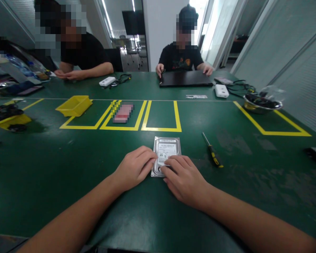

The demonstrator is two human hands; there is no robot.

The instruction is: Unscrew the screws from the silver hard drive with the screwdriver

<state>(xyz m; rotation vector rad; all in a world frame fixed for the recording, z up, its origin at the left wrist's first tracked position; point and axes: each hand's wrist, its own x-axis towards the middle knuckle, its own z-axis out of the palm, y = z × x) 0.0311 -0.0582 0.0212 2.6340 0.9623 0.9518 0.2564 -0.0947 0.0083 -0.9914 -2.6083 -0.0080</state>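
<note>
Hard drive [166, 151] lying flat, label up, on the green desk [68, 175], just before the marked yellow boxes. The left hand [135, 168] rests loosely curled against its left edge; the right hand [183, 177] lies over its near corner, fingers spread and pressing, neither hand closed around it. The step appears to be steadying the drive in place. A yellow-handled screwdriver [212, 150] lies near, to the right, untouched; reaching it would call for freeing the right hand. Two other people sit across the desk.
</note>
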